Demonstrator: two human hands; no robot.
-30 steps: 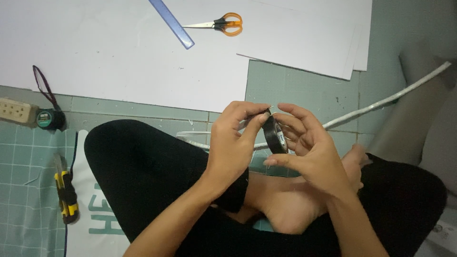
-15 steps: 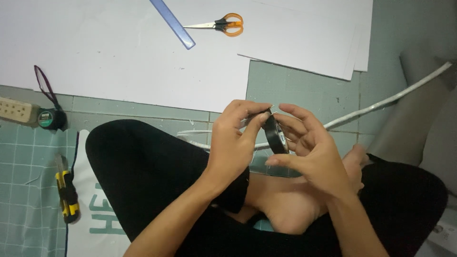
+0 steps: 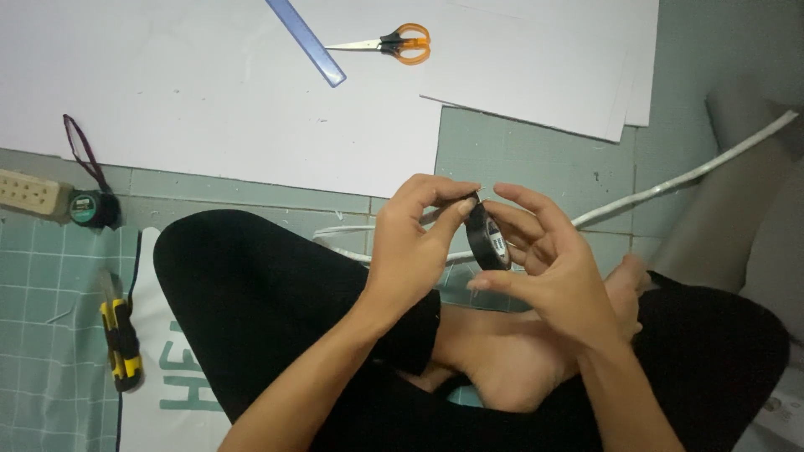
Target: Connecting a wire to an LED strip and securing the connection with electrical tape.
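Note:
A roll of black tape (image 3: pixel 487 238) stands on edge between both hands, above my crossed legs in black trousers. My right hand (image 3: pixel 548 259) cradles the roll from the right with its fingers around the rim. My left hand (image 3: pixel 416 243) pinches at the top of the roll with thumb and forefinger. Whether a tape end is lifted cannot be told.
Large white sheets (image 3: pixel 209 92) cover the floor ahead, with orange-handled scissors (image 3: pixel 394 43) and a blue ruler (image 3: pixel 306 42) on them. A yellow utility knife (image 3: pixel 120 343), a tape measure (image 3: pixel 86 207) and a power strip (image 3: pixel 29 192) lie left. A white rod (image 3: pixel 687 180) runs right.
Both hands and the tape roll stay in nearly the same place; the left fingers shift slightly at the roll's top edge.

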